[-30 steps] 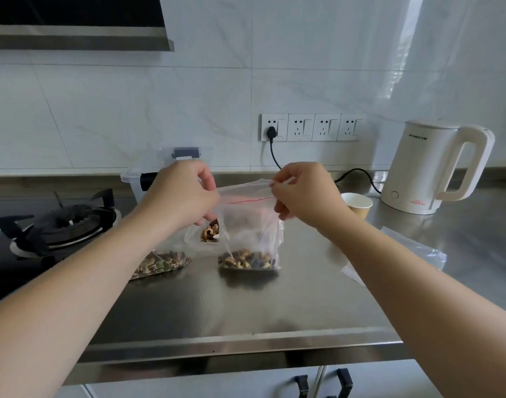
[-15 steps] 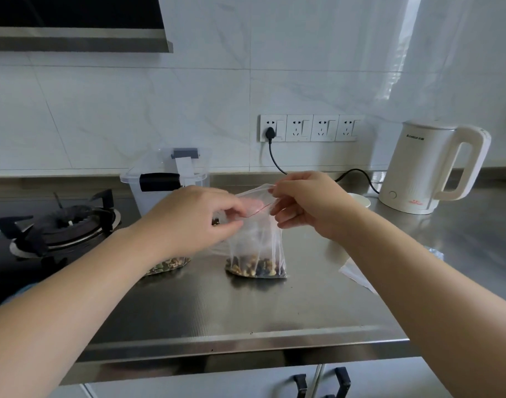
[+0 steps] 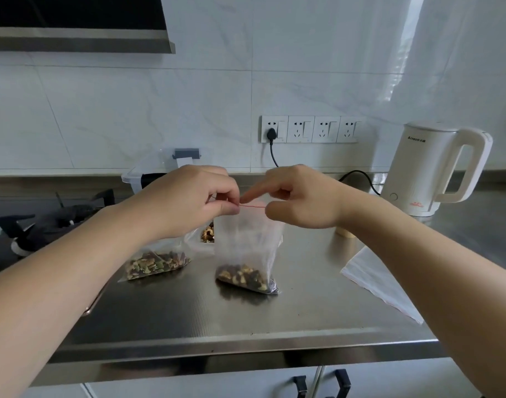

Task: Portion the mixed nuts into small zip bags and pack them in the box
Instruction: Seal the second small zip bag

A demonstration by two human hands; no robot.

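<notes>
— What did we record of the fingers?

— The left hand (image 3: 188,201) pinched the red seal line at the top of the zip bag (image 3: 247,248) between thumb and forefinger. The right hand (image 3: 300,199) pinched the same seal beside it, its other fingers curled.

— Where was the bag?

— Upright on the steel counter (image 3: 303,305), nuts at its bottom.

— Any writing?

— We noted a logo on the white kettle (image 3: 421,173); it was too small to read.
</notes>
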